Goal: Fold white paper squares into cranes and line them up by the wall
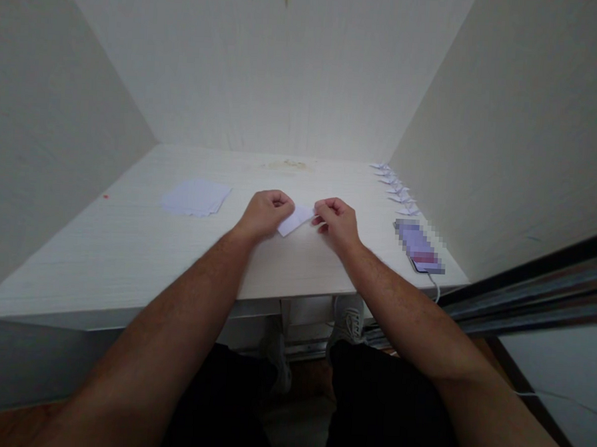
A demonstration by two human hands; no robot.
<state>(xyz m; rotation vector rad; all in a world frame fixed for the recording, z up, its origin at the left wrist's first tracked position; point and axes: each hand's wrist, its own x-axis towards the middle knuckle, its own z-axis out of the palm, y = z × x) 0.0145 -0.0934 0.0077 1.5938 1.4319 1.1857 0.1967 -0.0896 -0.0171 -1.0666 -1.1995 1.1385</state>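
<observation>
A small folded white paper [295, 220] lies on the white table [127, 254] between my hands. My left hand [265, 212] is curled and pinches the paper's left end. My right hand [337, 221] is also curled, its fingertips gripping the right edge of the same paper. Both hands rest on the tabletop near its middle.
A loose stack of white sheets [196, 197] lies to the left. Several small folded paper figures [396, 188] line the right wall. A phone [419, 246] with a cable sits at the right front corner. White walls close in three sides.
</observation>
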